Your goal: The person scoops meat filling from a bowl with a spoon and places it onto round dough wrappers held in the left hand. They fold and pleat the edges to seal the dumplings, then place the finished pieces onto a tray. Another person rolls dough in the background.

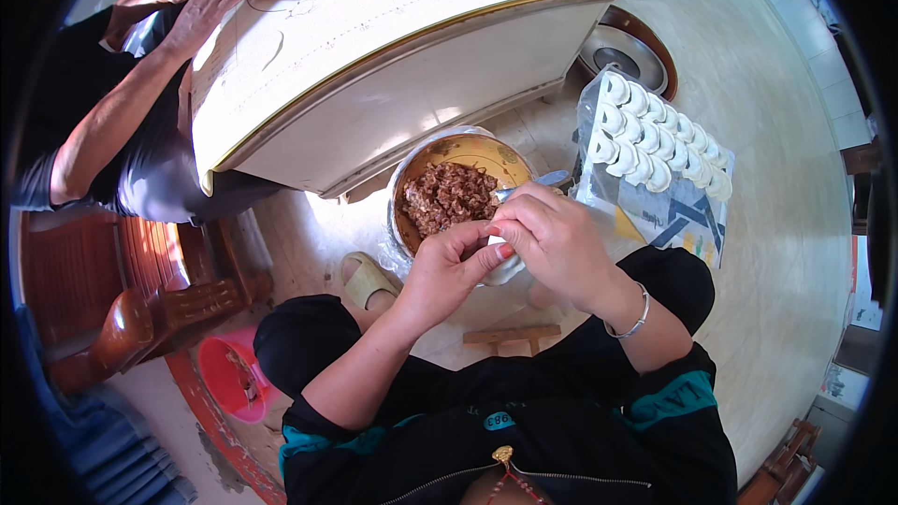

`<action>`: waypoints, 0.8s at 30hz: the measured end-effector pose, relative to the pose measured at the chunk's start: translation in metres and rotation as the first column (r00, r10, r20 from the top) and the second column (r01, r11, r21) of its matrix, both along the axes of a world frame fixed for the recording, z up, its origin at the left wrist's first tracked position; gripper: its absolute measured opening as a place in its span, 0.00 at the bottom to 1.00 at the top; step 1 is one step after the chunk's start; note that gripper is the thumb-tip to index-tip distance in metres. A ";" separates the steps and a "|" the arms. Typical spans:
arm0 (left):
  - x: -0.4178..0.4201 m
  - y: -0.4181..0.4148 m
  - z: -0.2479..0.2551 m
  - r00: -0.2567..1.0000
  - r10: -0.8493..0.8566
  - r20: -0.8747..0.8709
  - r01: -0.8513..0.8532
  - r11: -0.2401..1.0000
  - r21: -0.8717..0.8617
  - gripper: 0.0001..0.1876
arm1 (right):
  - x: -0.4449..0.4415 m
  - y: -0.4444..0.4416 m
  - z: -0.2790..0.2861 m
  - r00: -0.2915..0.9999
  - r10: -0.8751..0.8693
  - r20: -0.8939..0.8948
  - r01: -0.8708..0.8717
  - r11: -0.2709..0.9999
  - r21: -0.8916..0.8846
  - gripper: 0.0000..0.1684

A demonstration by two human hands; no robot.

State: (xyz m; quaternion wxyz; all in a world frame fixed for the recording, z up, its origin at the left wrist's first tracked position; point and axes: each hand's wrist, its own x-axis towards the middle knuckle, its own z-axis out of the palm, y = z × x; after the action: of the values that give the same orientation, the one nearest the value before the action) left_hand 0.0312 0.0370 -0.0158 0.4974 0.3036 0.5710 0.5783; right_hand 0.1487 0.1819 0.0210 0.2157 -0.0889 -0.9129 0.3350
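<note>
My left hand [459, 259] and my right hand [554, 242] meet just in front of a yellow patterned bowl [508, 159]. Their fingertips pinch a small white piece of dough [496, 241], mostly hidden by the fingers. Dark minced filling [449, 196] lies in the bowl, and a metal spoon [551, 180] leans over its right side, partly behind my right hand. Below my fingers shows a pale, round-edged thing [506, 272] that I cannot make out. Rows of folded dumplings [649, 133] lie on a plastic-covered board [659, 214] at the right.
A table with a pale cover [393, 7] stands ahead; another person's hands [210, 7] rest at its left edge. A round metal-and-brown basin [631, 49] is beyond the dumplings. A pink bin [238, 375] and a carved wooden chair [154, 315] are at the left, a small wooden stool [512, 334] between my legs.
</note>
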 end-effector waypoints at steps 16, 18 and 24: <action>0.005 0.002 -0.004 0.948 0.018 0.317 -0.015 1.000 -0.014 0.17 | -0.003 -0.003 -0.007 0.991 -0.107 -0.083 0.099 0.990 -0.102 0.08; 0.006 0.003 -0.007 0.932 0.039 0.361 -0.032 0.999 -0.024 0.17 | -0.004 -0.002 -0.007 0.984 -0.155 -0.092 0.140 0.978 -0.156 0.06; 0.006 0.006 -0.001 0.923 0.042 0.381 -0.036 0.999 -0.022 0.18 | 0.004 0.008 -0.015 0.996 -0.085 0.016 0.087 0.988 -0.128 0.09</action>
State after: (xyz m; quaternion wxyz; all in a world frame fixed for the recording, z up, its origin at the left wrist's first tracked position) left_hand 0.0368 0.0428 -0.0167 0.5895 0.1701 0.4734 0.6320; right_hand 0.1527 0.1896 0.0058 0.2189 -0.1437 -0.8858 0.3831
